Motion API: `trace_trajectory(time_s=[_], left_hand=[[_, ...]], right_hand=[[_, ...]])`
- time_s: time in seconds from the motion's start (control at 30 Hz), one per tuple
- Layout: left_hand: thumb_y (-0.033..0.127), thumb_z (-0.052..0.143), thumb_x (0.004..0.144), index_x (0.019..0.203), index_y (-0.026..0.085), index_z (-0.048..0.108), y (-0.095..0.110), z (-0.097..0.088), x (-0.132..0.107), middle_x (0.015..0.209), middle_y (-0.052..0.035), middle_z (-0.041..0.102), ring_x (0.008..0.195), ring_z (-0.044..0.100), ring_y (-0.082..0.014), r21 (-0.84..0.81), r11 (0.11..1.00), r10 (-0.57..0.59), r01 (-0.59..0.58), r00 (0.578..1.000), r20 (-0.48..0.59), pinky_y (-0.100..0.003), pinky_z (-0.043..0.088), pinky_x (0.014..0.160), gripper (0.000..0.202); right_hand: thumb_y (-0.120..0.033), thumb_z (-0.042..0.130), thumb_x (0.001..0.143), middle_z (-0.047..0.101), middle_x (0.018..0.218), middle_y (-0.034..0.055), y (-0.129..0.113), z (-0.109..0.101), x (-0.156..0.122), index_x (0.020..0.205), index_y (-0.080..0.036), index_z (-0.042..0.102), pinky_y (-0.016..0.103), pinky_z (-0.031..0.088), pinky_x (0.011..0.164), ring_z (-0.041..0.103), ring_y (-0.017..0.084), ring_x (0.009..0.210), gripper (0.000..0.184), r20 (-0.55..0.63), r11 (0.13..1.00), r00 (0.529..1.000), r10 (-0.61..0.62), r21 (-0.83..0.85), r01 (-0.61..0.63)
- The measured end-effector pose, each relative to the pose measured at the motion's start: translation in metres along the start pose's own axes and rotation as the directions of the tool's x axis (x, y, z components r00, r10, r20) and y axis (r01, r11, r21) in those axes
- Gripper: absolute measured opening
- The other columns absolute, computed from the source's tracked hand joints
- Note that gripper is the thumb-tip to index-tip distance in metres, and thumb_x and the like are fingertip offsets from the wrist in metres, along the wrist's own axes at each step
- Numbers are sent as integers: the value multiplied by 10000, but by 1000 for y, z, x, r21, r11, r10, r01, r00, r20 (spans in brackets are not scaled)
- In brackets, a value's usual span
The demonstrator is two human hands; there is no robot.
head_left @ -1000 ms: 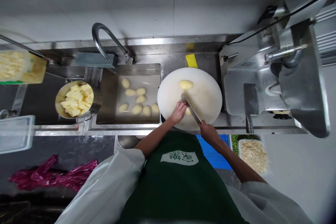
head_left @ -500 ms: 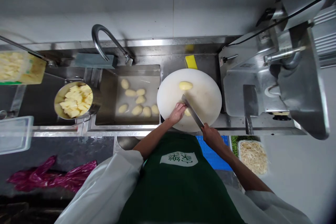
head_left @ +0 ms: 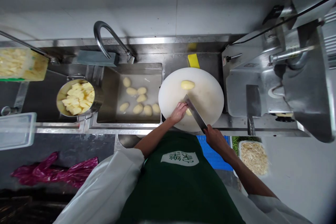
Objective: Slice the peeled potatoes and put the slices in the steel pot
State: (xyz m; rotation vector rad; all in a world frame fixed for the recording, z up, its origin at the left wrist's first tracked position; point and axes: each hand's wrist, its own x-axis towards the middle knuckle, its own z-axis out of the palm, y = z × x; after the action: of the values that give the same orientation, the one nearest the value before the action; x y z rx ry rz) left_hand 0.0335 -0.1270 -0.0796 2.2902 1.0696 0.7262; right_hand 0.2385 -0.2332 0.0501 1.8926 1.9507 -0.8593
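Right hand [head_left: 215,139] has its fingers wrapped round the handle of a knife [head_left: 196,114], blade slanting over the round white board [head_left: 208,89]. Left hand [head_left: 179,112] is bunched right by the blade, next to a partly hidden potato piece [head_left: 188,112] on the board; honestly can't tell if those fingers grip it. Whole peeled potato [head_left: 187,84] sits farther back.

Looked onto a smooth grey wall [head_left: 141,14], parted by a thin vertical seam, shadowed along the top and brighter lower down in cool, muted light. Met below a stainless steel counter [head_left: 173,61] with a shiny back ledge [head_left: 157,41]. Gave way, nearer, to a dark grey surface [head_left: 86,147] on the left and a plain pale surface [head_left: 294,168] on the right.
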Motion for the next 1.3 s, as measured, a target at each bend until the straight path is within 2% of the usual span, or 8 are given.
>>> trace_trajectory(time_s=[0.2,0.43,0.67,0.9,1.1,1.3], left_hand=[[214,348,983,1095,148,559,0,-3,-1,1121,-110,554,1055,487,-191,-38,998,49,-51,997,-54,-393,455,937,248],[198,326,982,1160,140,539,-3,-1,-2,1112,-123,550,1073,487,-211,-38,996,74,-77,995,-61,-428,467,932,284],[227,343,985,1166,137,534,-4,-3,-4,1138,-128,548,1084,496,-211,-48,996,75,-77,996,-52,-437,470,945,278],[198,312,985,1215,135,510,-5,-2,-6,1143,-130,545,1111,486,-220,-44,996,77,-78,997,-31,-448,470,953,311],[186,322,978,1177,120,528,-6,-1,-6,1135,-134,544,1111,477,-221,-34,996,76,-77,997,-31,-445,469,959,293],[181,293,982,1223,128,500,-7,0,-9,1132,-133,542,1107,483,-227,-21,996,82,-82,997,-12,-461,466,960,322]], right_hand=[[-256,304,979,659,821,108,-12,10,21,997,-142,462,269,255,572,641,205,742,196,17,1000,1000,13,-28,-13],[-261,301,979,644,725,76,0,3,-2,974,-156,446,273,224,544,640,200,671,179,-4,997,1000,9,-73,-9],[-236,302,979,654,753,84,-9,12,18,957,-157,441,268,220,539,643,187,680,162,8,997,1000,13,-80,-13],[-253,278,982,645,716,77,-4,5,0,980,-158,442,268,231,542,634,199,649,190,5,994,1000,13,-110,-12],[-248,292,980,644,751,89,-11,10,14,970,-153,452,264,249,546,638,190,675,186,41,993,999,25,-113,-20],[-275,283,984,634,715,72,-6,7,2,998,-154,448,263,249,552,623,183,644,205,38,995,999,35,-96,-31]])
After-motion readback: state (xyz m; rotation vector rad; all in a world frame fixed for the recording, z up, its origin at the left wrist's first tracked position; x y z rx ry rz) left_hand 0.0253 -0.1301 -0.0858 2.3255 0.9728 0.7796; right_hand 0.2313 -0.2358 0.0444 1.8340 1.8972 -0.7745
